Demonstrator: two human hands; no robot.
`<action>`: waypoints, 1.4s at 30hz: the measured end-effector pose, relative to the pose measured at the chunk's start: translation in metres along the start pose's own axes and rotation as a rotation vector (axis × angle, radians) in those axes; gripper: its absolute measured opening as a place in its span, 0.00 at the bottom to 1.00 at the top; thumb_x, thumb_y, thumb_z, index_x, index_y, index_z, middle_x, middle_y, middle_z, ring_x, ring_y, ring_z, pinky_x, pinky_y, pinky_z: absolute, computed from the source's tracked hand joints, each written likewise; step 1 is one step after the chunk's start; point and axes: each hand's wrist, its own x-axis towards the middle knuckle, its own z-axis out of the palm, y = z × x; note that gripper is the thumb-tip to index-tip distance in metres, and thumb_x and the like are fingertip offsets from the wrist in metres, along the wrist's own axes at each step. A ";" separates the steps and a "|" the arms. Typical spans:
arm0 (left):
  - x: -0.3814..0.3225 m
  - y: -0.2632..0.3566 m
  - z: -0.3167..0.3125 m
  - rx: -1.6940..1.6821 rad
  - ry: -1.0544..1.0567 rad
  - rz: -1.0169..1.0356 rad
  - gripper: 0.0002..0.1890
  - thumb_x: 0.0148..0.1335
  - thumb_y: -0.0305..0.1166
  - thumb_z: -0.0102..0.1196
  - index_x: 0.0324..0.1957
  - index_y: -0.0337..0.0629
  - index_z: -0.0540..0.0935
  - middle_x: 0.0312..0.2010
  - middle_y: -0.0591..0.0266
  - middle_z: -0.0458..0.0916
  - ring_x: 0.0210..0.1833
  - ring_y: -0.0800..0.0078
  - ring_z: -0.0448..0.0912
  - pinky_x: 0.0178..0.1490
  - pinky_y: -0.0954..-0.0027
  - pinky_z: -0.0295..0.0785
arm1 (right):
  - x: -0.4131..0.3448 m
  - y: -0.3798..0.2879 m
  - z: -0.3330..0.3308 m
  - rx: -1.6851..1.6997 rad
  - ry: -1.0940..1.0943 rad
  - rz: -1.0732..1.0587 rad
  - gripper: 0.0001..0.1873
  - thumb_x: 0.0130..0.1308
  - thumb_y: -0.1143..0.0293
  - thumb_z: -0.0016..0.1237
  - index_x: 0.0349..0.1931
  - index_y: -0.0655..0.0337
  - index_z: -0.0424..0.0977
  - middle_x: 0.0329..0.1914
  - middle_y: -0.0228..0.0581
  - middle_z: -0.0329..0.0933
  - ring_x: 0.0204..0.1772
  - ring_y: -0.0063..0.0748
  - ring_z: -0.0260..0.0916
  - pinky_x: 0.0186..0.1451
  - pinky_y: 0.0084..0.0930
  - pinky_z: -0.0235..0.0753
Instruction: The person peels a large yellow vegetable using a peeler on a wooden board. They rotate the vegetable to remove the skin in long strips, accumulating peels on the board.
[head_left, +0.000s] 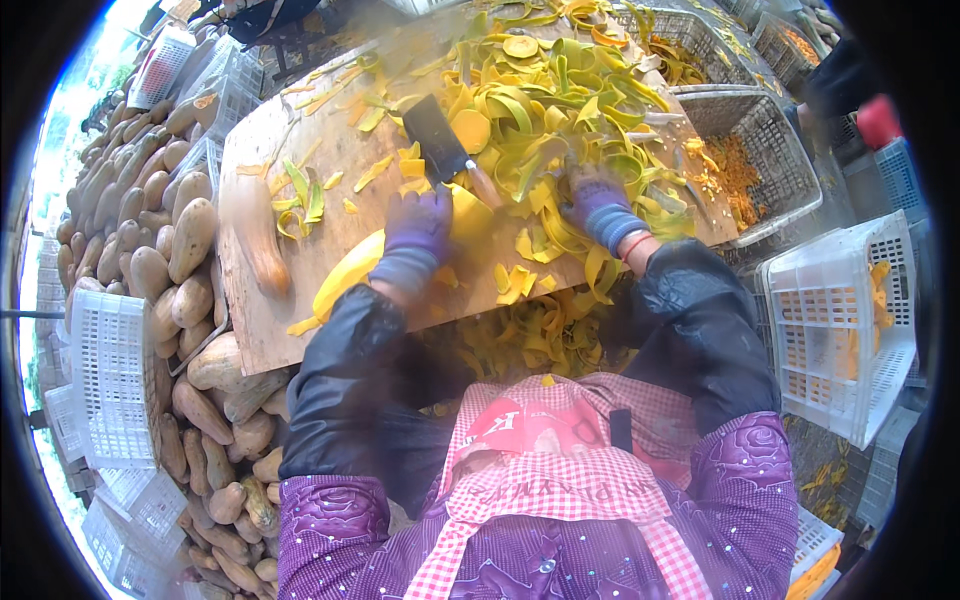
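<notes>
My left hand (416, 225), in a purple glove, grips a peeled yellow squash (349, 274) that lies slantwise on a wooden board (337, 172). Just beyond its fingers is a cleaver (442, 142) with a dark blade, its wooden handle (484, 187) pointing towards me. My right hand (598, 201), gloved as well, reaches into a heap of green-yellow peel strips (559, 97). Its fingertips are partly covered there, and whether they hold anything is unclear. Left of the peeled squash lies an unpeeled squash (259, 232). A round cut slice (471, 131) rests beside the blade.
Many unpeeled squashes (199, 232) are piled along the left, around white plastic crates (112, 375). Crates with orange scraps (739, 180) stand beyond the board's right edge. More peels (525, 337) lie below its front edge. A person's dark sleeve (836, 79) shows at the upper right.
</notes>
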 end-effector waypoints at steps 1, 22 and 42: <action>-0.011 0.009 0.010 0.127 0.185 -0.020 0.41 0.50 0.51 0.68 0.62 0.37 0.72 0.47 0.51 0.82 0.47 0.55 0.81 0.51 0.57 0.74 | 0.003 0.001 0.003 -0.018 0.066 -0.017 0.25 0.61 0.61 0.54 0.58 0.56 0.70 0.53 0.50 0.78 0.60 0.53 0.73 0.63 0.45 0.72; -0.020 -0.036 -0.001 -0.239 -0.169 0.007 0.32 0.53 0.47 0.66 0.56 0.41 0.71 0.49 0.46 0.82 0.54 0.47 0.80 0.55 0.52 0.74 | -0.043 -0.089 -0.006 0.465 0.079 -0.354 0.30 0.73 0.48 0.43 0.70 0.51 0.62 0.49 0.53 0.79 0.48 0.58 0.79 0.50 0.50 0.78; 0.011 -0.073 -0.018 -0.478 -0.417 0.084 0.45 0.41 0.51 0.74 0.63 0.46 0.72 0.53 0.47 0.82 0.57 0.51 0.79 0.60 0.58 0.73 | -0.060 -0.062 0.000 0.290 -0.078 -0.153 0.30 0.71 0.49 0.45 0.72 0.39 0.61 0.47 0.52 0.78 0.45 0.54 0.80 0.46 0.46 0.80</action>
